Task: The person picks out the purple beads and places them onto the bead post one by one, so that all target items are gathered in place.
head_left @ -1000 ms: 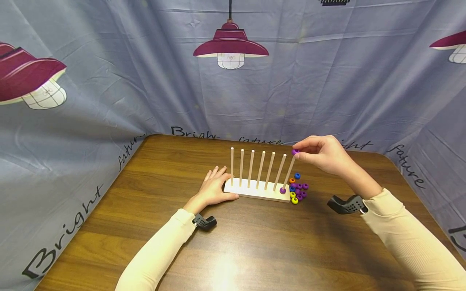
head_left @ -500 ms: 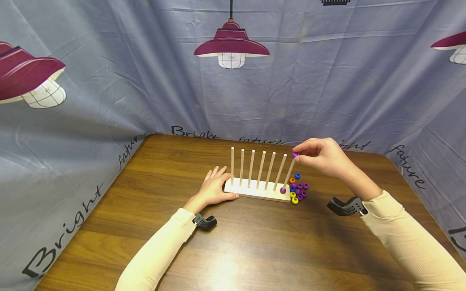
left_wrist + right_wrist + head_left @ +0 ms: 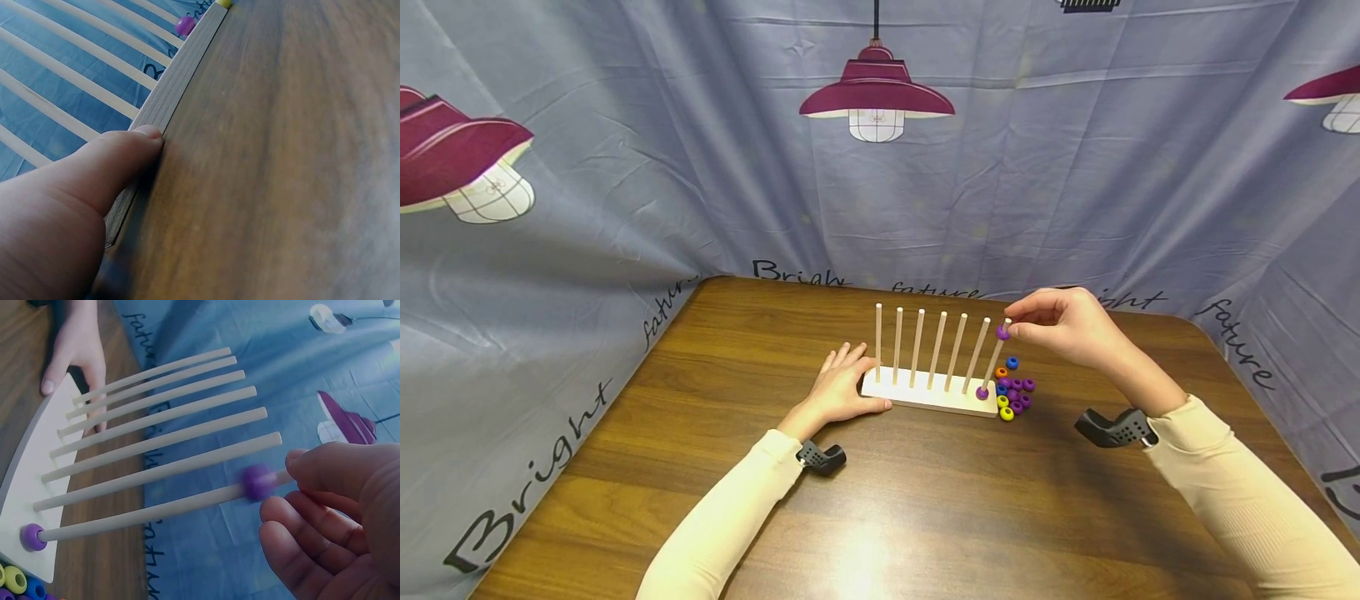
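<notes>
A pale wooden peg board (image 3: 925, 393) with a row of upright pegs stands on the table. My left hand (image 3: 842, 387) holds its left end, thumb along the front edge and forefinger at the back. One purple bead (image 3: 982, 392) sits at the foot of the rightmost peg. A second purple bead (image 3: 257, 482), blurred in the right wrist view, is threaded on that same peg just below the top. My right hand (image 3: 1060, 323) is at the peg's tip, its fingers loosely bent and parted from the bead; the thumb overlaps the tip in the right wrist view.
Loose purple beads (image 3: 1028, 385), yellow beads (image 3: 1007, 413), blue beads (image 3: 1012, 363) and an orange bead (image 3: 1002, 372) lie against the board's right end. The wooden table (image 3: 880, 500) runs back to a grey-blue printed curtain (image 3: 737, 167).
The purple bead has gone from between my right finger and thumb, over the peg's tip, down onto the peg. The right fingers have let it go. My left hand has stayed still.
</notes>
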A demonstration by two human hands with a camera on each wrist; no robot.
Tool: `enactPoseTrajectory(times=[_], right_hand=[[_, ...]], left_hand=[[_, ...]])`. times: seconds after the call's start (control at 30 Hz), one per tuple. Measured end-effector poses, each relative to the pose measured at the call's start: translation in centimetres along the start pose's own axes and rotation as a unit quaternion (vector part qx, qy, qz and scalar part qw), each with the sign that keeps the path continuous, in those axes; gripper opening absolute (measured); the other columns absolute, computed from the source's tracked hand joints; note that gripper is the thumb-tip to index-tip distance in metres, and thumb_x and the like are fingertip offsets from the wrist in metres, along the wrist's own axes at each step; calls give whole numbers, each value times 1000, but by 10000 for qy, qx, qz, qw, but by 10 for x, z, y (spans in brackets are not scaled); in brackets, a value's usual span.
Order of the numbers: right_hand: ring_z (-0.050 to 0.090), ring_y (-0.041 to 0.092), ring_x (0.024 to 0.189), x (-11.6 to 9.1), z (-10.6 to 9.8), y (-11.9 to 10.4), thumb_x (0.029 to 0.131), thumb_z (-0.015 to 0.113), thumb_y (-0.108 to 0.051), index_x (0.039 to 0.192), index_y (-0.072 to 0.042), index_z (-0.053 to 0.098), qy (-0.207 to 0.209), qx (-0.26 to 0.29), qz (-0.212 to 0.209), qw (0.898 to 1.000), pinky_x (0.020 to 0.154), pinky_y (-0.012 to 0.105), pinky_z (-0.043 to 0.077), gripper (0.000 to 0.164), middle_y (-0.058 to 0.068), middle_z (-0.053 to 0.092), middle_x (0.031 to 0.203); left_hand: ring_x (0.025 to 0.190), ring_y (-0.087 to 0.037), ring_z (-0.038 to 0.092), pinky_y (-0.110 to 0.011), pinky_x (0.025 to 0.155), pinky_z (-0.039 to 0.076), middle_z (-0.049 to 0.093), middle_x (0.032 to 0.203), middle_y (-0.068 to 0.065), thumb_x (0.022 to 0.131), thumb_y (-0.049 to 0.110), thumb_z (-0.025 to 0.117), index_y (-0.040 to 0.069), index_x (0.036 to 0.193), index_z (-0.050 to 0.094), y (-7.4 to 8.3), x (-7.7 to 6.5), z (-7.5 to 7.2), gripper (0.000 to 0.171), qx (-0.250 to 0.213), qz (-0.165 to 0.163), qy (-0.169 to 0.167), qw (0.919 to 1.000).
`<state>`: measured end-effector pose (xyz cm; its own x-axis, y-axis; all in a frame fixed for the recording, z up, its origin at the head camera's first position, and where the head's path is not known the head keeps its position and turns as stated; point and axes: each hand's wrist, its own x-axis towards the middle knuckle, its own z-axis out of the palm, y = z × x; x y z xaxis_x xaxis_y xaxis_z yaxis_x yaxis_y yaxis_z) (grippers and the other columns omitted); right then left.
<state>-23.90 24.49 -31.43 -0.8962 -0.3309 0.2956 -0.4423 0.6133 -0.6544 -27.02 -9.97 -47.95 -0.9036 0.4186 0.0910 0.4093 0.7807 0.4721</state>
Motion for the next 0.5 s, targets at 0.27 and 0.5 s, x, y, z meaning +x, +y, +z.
enactPoseTrajectory(times=[0.27,0.5], right_hand=[[68,-9,76,-1,-1,2,86,79,-8,103,-3,79,50,-15,-5,10000,65,12,55,18,17,77,100],[67,-9,77,-1,1,4,87,79,-7,103,-2,78,20,1,-56,10000,67,12,55,17,17,76,101]], left_hand=[[156,-44,22,-59,128,13,37,163,-19,79,55,79,16,140,60,0,-1,0,75,-26,7,16,10000],[156,-44,21,-59,129,13,37,164,-19,79,55,79,17,140,60,0,0,0,74,-30,-3,1,10000]])
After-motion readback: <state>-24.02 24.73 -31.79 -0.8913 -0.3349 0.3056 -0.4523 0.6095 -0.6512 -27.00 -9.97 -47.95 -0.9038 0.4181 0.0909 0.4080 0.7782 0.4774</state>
